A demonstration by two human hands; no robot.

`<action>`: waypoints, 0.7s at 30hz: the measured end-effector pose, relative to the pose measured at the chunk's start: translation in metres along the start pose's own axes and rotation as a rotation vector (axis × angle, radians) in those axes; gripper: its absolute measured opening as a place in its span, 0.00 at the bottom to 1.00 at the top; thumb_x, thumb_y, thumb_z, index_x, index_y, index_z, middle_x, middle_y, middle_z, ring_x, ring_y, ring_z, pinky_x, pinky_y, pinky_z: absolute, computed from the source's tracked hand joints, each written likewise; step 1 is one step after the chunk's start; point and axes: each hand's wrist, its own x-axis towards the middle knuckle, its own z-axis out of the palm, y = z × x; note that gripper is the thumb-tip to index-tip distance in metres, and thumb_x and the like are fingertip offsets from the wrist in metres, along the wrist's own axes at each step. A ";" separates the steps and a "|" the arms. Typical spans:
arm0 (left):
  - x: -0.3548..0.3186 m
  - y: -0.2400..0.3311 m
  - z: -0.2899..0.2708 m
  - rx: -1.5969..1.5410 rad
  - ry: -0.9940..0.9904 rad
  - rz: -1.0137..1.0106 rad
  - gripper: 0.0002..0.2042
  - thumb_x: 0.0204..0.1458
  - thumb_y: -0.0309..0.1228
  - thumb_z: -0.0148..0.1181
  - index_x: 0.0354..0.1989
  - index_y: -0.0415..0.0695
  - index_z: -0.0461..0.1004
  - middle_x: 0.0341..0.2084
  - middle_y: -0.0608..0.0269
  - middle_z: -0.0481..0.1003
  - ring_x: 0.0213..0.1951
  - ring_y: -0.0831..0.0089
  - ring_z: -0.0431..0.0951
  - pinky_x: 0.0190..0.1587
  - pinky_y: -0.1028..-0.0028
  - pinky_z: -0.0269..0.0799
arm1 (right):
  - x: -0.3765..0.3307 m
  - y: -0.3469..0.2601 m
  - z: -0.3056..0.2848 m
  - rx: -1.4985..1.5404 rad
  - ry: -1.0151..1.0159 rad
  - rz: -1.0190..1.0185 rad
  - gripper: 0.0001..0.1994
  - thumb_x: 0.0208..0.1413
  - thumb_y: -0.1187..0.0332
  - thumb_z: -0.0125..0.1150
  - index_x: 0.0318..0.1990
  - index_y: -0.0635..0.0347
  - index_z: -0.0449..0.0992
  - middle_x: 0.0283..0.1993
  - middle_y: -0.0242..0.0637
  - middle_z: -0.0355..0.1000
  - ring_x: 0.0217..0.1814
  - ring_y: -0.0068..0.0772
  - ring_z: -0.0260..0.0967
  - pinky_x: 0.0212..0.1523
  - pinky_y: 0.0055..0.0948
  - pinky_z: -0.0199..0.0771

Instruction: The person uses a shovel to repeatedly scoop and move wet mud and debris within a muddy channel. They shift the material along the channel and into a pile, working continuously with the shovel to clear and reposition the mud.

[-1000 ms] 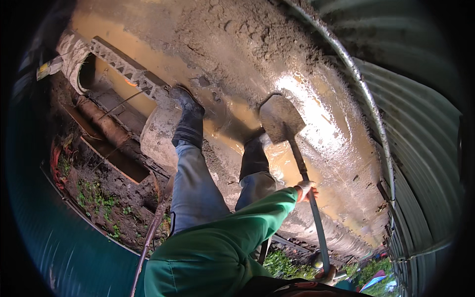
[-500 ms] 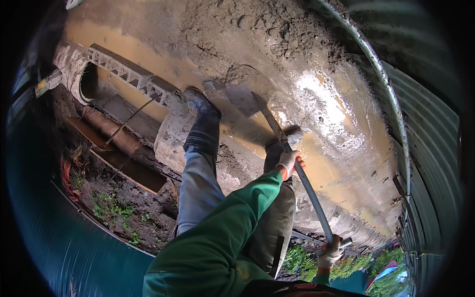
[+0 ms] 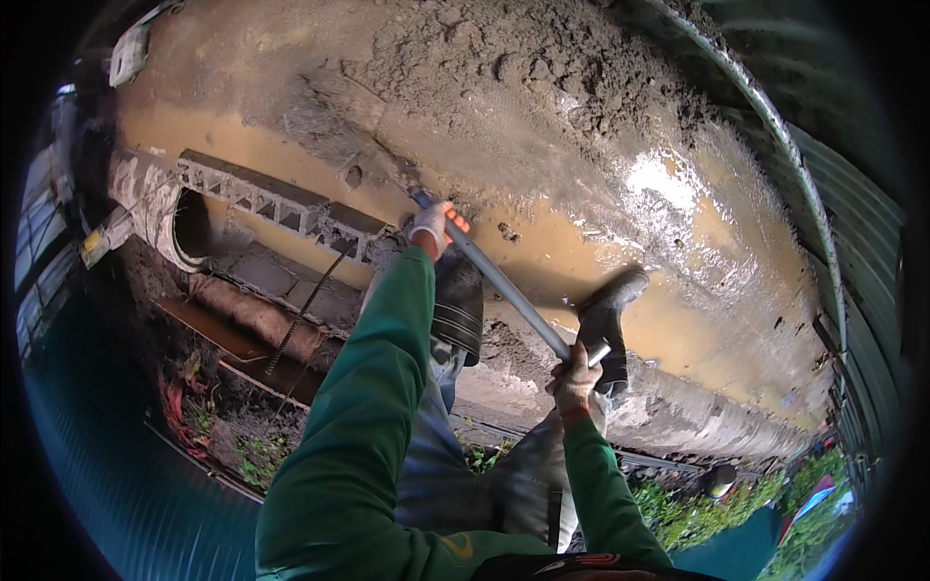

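A long-handled shovel point(image 3: 509, 295) slants from my right hand up toward the far left. My left hand point(image 3: 432, 229), in a pale glove with orange fingers, is closed around the lower part of its grey shaft. My gloved right hand point(image 3: 575, 382) grips the upper end beside the short crosswise handle. Motion smears the blade, which lies over the wet mud point(image 3: 334, 121) at the far left. Muddy brown water point(image 3: 542, 237) stretches past my feet. One dark boot point(image 3: 610, 315) stands at its edge; my left arm and the shaft partly hide the other point(image 3: 460, 305).
A row of hollow concrete blocks point(image 3: 281, 208) and a concrete pipe point(image 3: 155, 198) lie on the left. Nearer are a rusty pipe point(image 3: 257, 315) and a thin ribbed metal rod point(image 3: 305, 315). Curved metal tubing point(image 3: 775, 121) and corrugated sheeting point(image 3: 862, 213) border the right side.
Both hands have swung the shovel left, its blade moving to the far left over the mud. My right hand has come up and left from the lower right. The view has shifted.
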 end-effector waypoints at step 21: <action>-0.347 -0.131 0.105 -0.109 -0.168 0.107 0.11 0.65 0.30 0.52 0.29 0.46 0.62 0.20 0.65 0.60 0.19 0.65 0.64 0.31 0.53 0.75 | -0.109 -0.168 -0.306 0.037 -0.158 -0.312 0.13 0.63 0.62 0.64 0.34 0.63 0.72 0.22 0.32 0.70 0.12 0.26 0.65 0.11 0.26 0.64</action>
